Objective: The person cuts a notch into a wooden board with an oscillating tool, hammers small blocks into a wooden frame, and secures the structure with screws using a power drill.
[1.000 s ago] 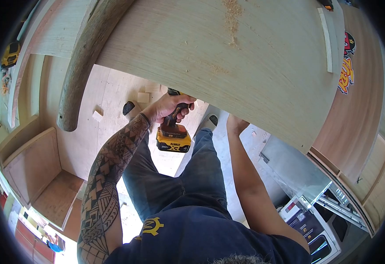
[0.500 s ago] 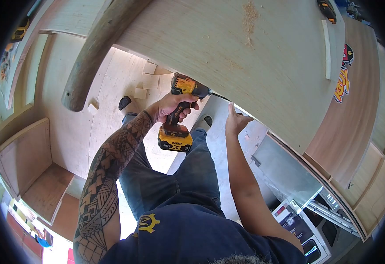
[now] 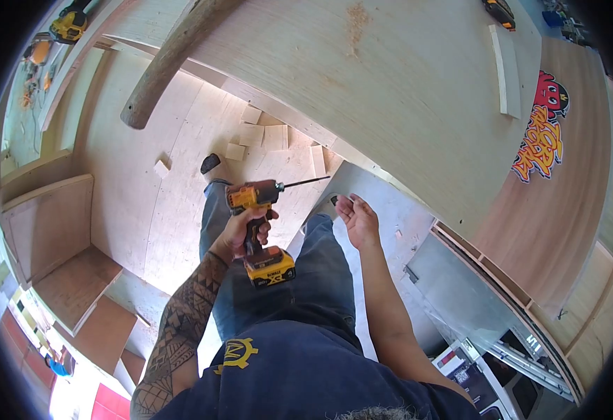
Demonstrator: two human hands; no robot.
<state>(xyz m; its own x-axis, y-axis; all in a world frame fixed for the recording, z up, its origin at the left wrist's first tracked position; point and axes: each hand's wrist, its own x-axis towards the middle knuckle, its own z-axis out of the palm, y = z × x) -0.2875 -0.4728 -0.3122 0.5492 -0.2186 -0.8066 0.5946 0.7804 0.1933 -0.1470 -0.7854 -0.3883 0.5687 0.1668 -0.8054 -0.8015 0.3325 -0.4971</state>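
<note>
In my left hand [image 3: 240, 232] is a yellow and black cordless impact driver [image 3: 252, 196], gripped by its handle, with a yellow battery [image 3: 270, 267] at its base. Its long thin bit [image 3: 306, 182] points right, apart from the pale wooden panel [image 3: 362, 91] above it. My right hand [image 3: 360, 222] is raised to the right of the bit, its fingers curled in towards the thumb. Whatever the fingertips may hold is too small to make out. Along the near side of the panel runs a wooden edge [image 3: 362, 159].
A rounded wooden pole [image 3: 163, 73] juts over the panel's left end. Small wood blocks [image 3: 252, 135] lie on the floor beyond my feet. Sawdust [image 3: 355, 24] and a wood strip [image 3: 505, 73] rest on the panel. At right is a board with a colourful sticker [image 3: 543, 133].
My left hand has drawn the impact driver back and down to the left, its bit away from the panel edge. My right hand has left the edge, moved down slightly and curled its fingers.
</note>
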